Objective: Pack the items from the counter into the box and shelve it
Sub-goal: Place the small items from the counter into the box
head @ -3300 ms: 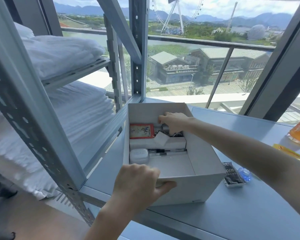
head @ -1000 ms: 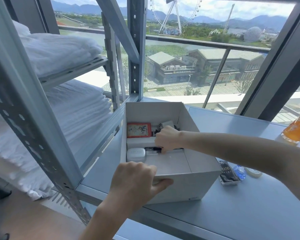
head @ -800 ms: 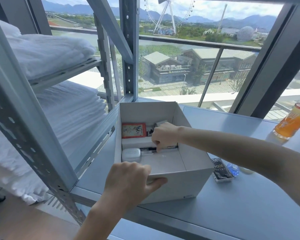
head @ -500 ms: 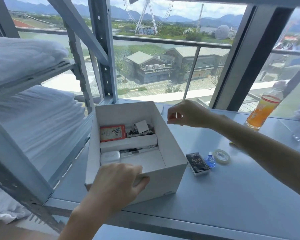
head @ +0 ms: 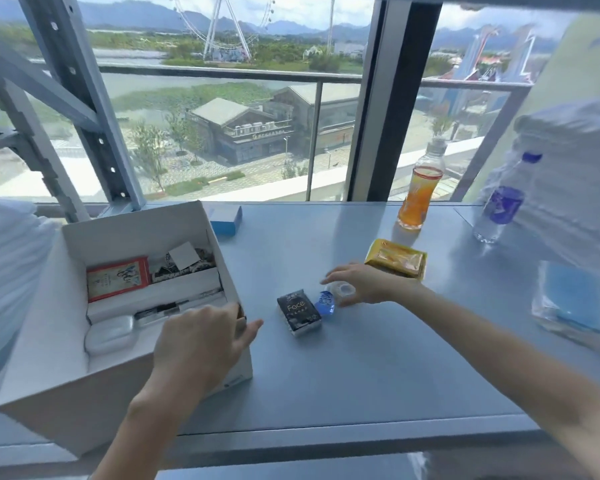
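The open white cardboard box [head: 66,362] sits at the left end of the grey tabletop [head: 378,368], and my left hand [head: 201,344] has a closed grip over its near right corner, fingers curled over the rim, steadying it. Inside lie a red printed card pack [head: 116,278], a long white carton [head: 160,292], a white rounded case [head: 108,336], a pen-like stick [head: 177,306] and some dark bits at the far side, so I judge packing partly done.

My right hand [head: 364,284] is spread open, palm down, over the small clear tape roll [head: 343,289]; the fingers arch around it, but I cannot tell whether they touch it, and nothing is lifted. Just left of it lie a tiny blue bottle [head: 325,303] and a black packet marked Face [head: 299,317], close together.

Left to pack, as I judge it: those three, the yellow snack packet [head: 395,259] just beyond my hand, and perhaps the blue-and-white small box [head: 226,220] behind the box. Shelving has not begun.

Farther right stand an orange drink bottle [head: 420,192], a clear water bottle [head: 499,202] and a clear bag with something blue [head: 575,306]. The grey metal rack [head: 94,126] rises at far left. Nothing blocks the way from tape to box.
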Available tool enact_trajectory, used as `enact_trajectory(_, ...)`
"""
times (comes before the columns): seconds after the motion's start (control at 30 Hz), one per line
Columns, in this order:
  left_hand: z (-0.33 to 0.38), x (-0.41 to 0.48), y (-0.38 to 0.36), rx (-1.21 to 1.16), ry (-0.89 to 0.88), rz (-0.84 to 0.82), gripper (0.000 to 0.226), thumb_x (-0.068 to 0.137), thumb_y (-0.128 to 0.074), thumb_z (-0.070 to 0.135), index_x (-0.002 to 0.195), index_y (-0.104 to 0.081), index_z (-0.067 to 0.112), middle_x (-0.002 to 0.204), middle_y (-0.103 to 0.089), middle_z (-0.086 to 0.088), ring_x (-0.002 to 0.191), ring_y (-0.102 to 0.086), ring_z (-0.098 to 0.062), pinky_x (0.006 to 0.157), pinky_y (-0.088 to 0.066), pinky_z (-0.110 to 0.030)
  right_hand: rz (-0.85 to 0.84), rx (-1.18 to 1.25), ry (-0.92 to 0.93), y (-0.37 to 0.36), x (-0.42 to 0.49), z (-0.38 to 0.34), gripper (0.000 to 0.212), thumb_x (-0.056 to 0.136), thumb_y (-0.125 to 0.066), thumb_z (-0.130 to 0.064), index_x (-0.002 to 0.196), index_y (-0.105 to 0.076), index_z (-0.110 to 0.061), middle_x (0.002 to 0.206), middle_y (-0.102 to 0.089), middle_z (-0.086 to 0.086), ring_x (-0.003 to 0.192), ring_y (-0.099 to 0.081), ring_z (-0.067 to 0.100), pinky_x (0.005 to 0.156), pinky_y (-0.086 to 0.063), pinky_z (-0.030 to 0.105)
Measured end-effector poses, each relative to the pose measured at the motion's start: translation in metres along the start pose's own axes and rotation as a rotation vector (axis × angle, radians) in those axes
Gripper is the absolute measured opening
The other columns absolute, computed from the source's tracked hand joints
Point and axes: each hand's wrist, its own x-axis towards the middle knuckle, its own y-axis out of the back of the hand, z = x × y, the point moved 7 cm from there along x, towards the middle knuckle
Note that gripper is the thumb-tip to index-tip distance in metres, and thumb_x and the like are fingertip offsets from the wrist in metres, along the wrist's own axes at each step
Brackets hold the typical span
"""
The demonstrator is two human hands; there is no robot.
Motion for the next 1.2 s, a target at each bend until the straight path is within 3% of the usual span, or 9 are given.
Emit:
enact_trajectory(0.23, -0.001, -0.005, 0.007, -0.028, 0.014, 0.057, 0.039, 0.085, -0.04, 0.061, 0.069, -0.048, 0.027, 0.058, -0.061, 0.004, 0.056, -0.06, -0.019, 0.048, -0.03, -0.026, -0.029, -0.003, 0.0, -0.01, 0.04, -0.036, 0.067, 0.083, -0.057, -0.055, 0.138, -0.039, -0.022, 0.133, -0.052, 0.0, 0.133, -0.027, 0.024, 0.106, -0.032, 0.044)
enact_trajectory(0.37, -0.002, -0.016, 0.015, -0.138, -0.089, 0.078, 0.027, 0.081, -0.065, 0.043, 0.07, -0.054, 0.021, 0.053, -0.061, 0.006, 0.046, -0.058, -0.016, 0.045, -0.035, -0.023, -0.08, 0.091, 0.036, -0.012, 0.056, -0.052, 0.071, 0.078, -0.07, -0.044, 0.137, -0.039, -0.019, 0.125, -0.057, -0.001, 0.125, -0.031, 0.023, 0.104, -0.032, 0.04)
enact_trajectory(0.47, -0.02, -0.031, 0.022, -0.168, -0.118, 0.092, 0.029, 0.075, -0.075, 0.031, 0.064, -0.051, 0.019, 0.046, -0.052, 0.008, 0.037, -0.05, -0.011, 0.036, -0.034, -0.021, -0.11, 0.112, 0.085, -0.012, 0.061, -0.061, 0.059, 0.075, -0.076, -0.034, 0.125, -0.053, -0.014, 0.119, -0.057, 0.005, 0.116, -0.043, 0.022, 0.095, -0.038, 0.033)
enact_trajectory(0.53, -0.041, -0.041, 0.025, -0.163, -0.09, 0.113, 0.032, 0.081, -0.068, 0.037, 0.062, -0.048, 0.019, 0.044, -0.05, 0.008, 0.036, -0.047, -0.01, 0.037, -0.029, -0.019, -0.107, 0.131, 0.121, -0.005, 0.059, -0.067, 0.046, 0.073, -0.078, -0.028, 0.111, -0.061, -0.01, 0.107, -0.055, 0.006, 0.102, -0.052, 0.022, 0.084, -0.041, 0.029)
enact_trajectory(0.63, -0.079, -0.055, 0.027, -0.12, -0.023, 0.104, 0.05, 0.085, -0.037, 0.059, 0.06, -0.049, 0.018, 0.044, -0.052, 0.006, 0.037, -0.048, -0.013, 0.039, -0.03, -0.02, 0.023, 0.151, 0.156, 0.033, 0.056, -0.076, 0.03, 0.073, -0.077, -0.021, 0.097, -0.063, -0.007, 0.094, -0.05, 0.002, 0.084, -0.052, 0.02, 0.072, -0.04, 0.028)
enact_trajectory(0.73, -0.109, -0.063, 0.023, -0.127, 0.02, 0.06, 0.077, 0.076, -0.014, 0.078, 0.069, -0.061, 0.018, 0.053, -0.06, 0.005, 0.05, -0.059, -0.017, 0.051, -0.045, -0.028, 0.216, 0.238, 0.181, 0.093, 0.053, -0.095, 0.024, 0.079, -0.072, -0.014, 0.1, -0.063, -0.004, 0.097, -0.056, 0.008, 0.074, -0.058, 0.021, 0.071, -0.049, 0.034)
enact_trajectory(0.9, -0.129, -0.062, 0.018, -0.146, 0.013, -0.018, 0.077, 0.063, 0.004, 0.088, 0.057, -0.036, 0.023, 0.047, -0.039, 0.008, 0.051, -0.045, -0.013, 0.061, -0.044, -0.027, 0.427, 0.553, 0.252, 0.178, 0.062, -0.15, 0.014, 0.084, -0.064, -0.004, 0.098, -0.061, -0.002, 0.099, -0.065, 0.014, 0.082, -0.068, 0.033, 0.078, -0.055, 0.041)
enact_trajectory(1.07, -0.127, -0.06, 0.012, -0.177, -0.014, -0.081, 0.068, 0.066, 0.002, 0.085, 0.054, -0.029, 0.025, 0.049, -0.037, 0.009, 0.046, -0.033, -0.001, 0.051, -0.028, -0.02, 0.332, 0.246, 0.388, 0.165, 0.105, -0.248, 0.025, 0.085, -0.064, -0.011, 0.109, -0.057, -0.006, 0.1, -0.059, 0.006, 0.084, -0.057, 0.02, 0.063, -0.043, 0.017)
enact_trajectory(1.2, -0.13, -0.06, 0.006, -0.147, 0.007, -0.087, 0.074, 0.061, 0.01, 0.087, 0.056, -0.029, 0.024, 0.055, -0.041, 0.008, 0.054, -0.037, -0.009, 0.052, -0.026, -0.024, 0.149, 0.336, 0.206, 0.116, 0.166, -0.284, 0.02, 0.088, -0.06, -0.012, 0.104, -0.047, -0.009, 0.109, -0.058, 0.012, 0.083, -0.06, 0.018, 0.067, -0.054, 0.027)
